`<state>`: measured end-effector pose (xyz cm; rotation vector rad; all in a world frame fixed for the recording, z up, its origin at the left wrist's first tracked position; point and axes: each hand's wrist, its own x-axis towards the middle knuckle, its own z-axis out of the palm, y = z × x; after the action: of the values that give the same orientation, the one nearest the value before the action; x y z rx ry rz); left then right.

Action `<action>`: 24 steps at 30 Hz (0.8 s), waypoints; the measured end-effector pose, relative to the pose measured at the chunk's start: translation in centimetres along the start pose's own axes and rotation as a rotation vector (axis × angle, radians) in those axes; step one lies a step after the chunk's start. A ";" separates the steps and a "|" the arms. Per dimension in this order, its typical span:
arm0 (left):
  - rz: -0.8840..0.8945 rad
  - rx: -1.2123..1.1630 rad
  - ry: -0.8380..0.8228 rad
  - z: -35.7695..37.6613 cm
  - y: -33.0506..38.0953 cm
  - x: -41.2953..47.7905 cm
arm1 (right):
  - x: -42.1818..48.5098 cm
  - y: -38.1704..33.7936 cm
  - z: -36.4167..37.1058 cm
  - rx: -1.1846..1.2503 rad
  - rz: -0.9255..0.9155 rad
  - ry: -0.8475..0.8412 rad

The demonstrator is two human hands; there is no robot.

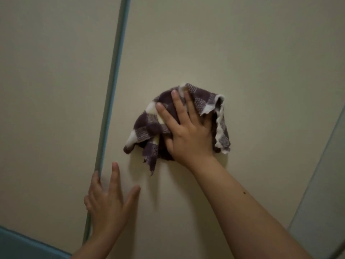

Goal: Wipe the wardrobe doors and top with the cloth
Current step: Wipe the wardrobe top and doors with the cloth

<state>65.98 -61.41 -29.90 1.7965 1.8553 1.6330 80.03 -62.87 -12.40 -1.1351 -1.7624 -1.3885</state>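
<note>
A cream wardrobe door (233,53) fills most of the head view. My right hand (188,133) presses a crumpled purple-and-white checked cloth (149,126) flat against the door's middle, fingers straight and spread, with part of the cloth draped over them on the right. Lower left, my left hand (106,200) rests on the same door with fingers spread, its outer fingers touching the blue-green vertical edge strip (113,75).
Left of the strip is a second cream door panel (52,90). A blue-green band (22,245) crosses the bottom left corner. A pale blue-grey panel (324,193) runs along the right edge.
</note>
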 end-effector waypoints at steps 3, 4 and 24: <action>0.286 0.000 0.093 -1.0 1.3 1.2 | 2.7 1.8 -0.9 0.013 0.054 0.022; 0.388 -0.004 0.130 -1.5 2.2 2.1 | 3.4 2.7 -1.3 0.004 0.081 0.025; 0.737 0.041 0.355 -2.7 11.1 12.3 | 7.0 7.2 -3.5 -0.097 0.204 0.010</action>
<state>67.80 -56.55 -13.95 2.5428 1.3921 2.2740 83.27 -63.94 -2.38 -1.3174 -1.5389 -1.3649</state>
